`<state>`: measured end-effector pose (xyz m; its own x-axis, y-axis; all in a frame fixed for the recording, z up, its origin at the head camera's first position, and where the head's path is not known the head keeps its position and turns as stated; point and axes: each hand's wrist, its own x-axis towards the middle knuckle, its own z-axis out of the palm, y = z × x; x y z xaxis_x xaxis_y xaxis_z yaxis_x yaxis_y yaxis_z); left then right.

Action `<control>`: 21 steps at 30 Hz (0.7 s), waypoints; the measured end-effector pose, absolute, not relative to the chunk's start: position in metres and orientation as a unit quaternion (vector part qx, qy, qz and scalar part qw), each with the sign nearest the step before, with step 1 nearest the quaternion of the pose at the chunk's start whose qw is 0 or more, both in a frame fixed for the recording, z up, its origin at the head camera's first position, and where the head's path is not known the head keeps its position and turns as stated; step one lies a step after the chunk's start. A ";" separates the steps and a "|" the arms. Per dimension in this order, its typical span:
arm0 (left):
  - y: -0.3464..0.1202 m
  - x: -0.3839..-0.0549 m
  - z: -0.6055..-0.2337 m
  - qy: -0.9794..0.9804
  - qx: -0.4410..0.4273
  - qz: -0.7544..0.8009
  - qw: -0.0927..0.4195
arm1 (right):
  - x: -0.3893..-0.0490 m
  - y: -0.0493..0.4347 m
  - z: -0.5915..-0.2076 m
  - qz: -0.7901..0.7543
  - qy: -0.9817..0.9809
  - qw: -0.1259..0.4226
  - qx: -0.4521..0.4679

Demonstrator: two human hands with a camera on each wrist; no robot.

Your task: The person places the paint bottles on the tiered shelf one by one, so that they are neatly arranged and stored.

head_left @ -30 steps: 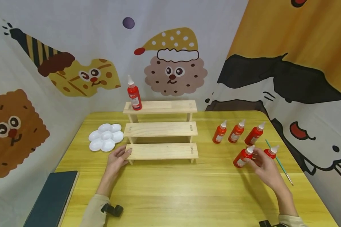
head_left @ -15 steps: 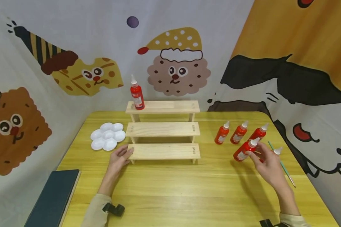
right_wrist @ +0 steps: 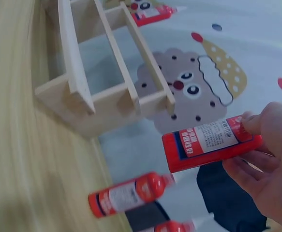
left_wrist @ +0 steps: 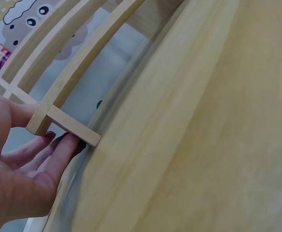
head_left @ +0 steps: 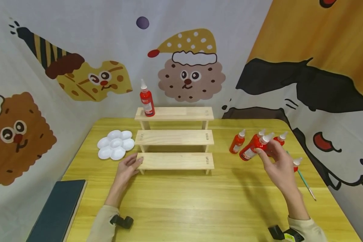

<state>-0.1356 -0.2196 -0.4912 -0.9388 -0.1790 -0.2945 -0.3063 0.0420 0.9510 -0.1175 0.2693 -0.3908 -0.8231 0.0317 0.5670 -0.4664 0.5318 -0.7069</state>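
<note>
The held bottle (head_left: 249, 152) is coloured bright red, with a white cap (head_left: 267, 137) and a label (right_wrist: 213, 137) printed in white, red and navy, and the same red is repeated in the standing bottles (head_left: 237, 143). The shelf (head_left: 174, 137) is toned pale cream, the tabletop (head_left: 181, 201) is streaked with yellow grain, and white is seen in the palette (head_left: 116, 144) and dark teal in the book (head_left: 55, 210). The pale cloth (head_left: 103, 30) is patterned with a brown-spotted yellow cheese (head_left: 90, 85) and a white-dotted mustard hat (head_left: 191, 42).

Free gap btwn wooden rack (head_left: 173, 137) & upright red btls (head_left: 237, 144), w/ lone btl (head_left: 147, 103) in way atop rack's L end
</note>
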 end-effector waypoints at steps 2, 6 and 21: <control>-0.221 -0.136 -0.490 0.721 -0.168 0.670 0.049 | -0.124 0.262 -0.387 0.466 -0.829 0.277 0.139; -0.224 -0.137 -0.483 0.723 -0.168 0.668 0.049 | -0.141 0.245 -0.378 0.470 -0.816 0.287 0.178; -0.220 -0.136 -0.483 0.727 -0.167 0.662 0.069 | -0.190 0.179 -0.349 0.495 -0.788 0.251 0.268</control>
